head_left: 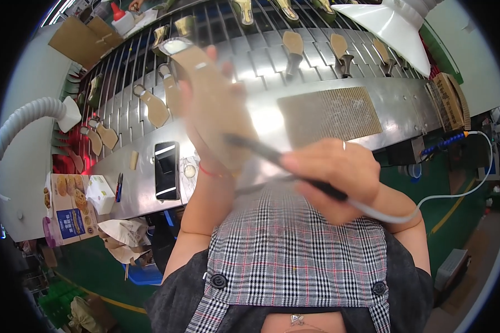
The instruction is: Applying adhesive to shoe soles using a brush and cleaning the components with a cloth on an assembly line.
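My left hand (188, 102), blurred by motion, holds up a tan shoe sole (214, 105) with a pale heel end pointing up and away. Its fingers show past the right edge of the sole. In my right hand (341, 172) is a black-handled brush (269, 156), its handle gripped between thumb and fingers. The dark tip of the brush lies over the lower part of the sole; whether it touches cannot be made out. A pale tube (386, 218) runs from the handle's rear and loops off to the right.
Beyond the metal bench, a slatted conveyor (250, 53) carries several tan soles (151, 108). A ridged cardboard sheet (333, 114) lies on the bench. To the left are a phone (167, 169), a pen (119, 187) and a tissue pack (99, 194). White ducts (403, 28) flank the bench.
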Demonstrator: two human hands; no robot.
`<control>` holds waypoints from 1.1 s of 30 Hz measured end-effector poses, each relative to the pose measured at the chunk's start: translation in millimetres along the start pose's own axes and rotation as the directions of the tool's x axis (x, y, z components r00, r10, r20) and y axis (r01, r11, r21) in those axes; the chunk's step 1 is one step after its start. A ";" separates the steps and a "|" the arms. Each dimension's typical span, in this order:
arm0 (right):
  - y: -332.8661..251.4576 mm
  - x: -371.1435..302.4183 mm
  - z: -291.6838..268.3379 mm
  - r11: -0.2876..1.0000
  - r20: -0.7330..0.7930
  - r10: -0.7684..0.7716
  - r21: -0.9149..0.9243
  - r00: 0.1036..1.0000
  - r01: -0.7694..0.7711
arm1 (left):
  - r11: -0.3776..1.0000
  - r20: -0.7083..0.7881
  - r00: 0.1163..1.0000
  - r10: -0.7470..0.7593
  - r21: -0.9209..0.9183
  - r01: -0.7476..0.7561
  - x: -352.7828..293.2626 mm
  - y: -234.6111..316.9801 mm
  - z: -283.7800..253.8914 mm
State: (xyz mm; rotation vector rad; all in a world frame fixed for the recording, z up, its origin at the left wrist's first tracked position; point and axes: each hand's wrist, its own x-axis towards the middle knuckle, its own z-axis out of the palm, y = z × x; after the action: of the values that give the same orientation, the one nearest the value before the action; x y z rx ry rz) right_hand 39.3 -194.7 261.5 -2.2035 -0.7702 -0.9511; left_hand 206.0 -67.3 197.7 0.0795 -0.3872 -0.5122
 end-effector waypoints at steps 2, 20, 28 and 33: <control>-6.4 -6.0 3.6 1.000 0.051 -0.020 0.017 0.998 0.020 | 1.000 -0.038 0.999 -0.031 0.004 0.031 4.1 1.3 -5.3; -4.7 0.5 -20.0 0.972 0.230 -0.038 0.233 0.972 -0.017 | 0.883 -0.072 0.930 -0.360 -0.348 0.315 -6.1 2.3 6.6; 3.4 1.4 -32.4 0.971 0.220 -0.036 0.240 0.975 -0.019 | 0.831 -0.058 0.868 -0.494 -0.325 0.451 -11.5 13.2 5.4; 7.2 8.2 -45.2 0.969 0.333 0.011 0.230 0.943 -0.093 | 0.803 -0.100 0.816 -0.569 -0.284 0.525 -15.8 22.3 4.5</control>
State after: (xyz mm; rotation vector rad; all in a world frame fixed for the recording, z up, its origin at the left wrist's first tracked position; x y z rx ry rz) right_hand 30.0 -229.6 290.8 -2.1754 -0.9205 -0.4342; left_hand 201.9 -40.0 200.2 -0.0034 -0.1099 -1.1223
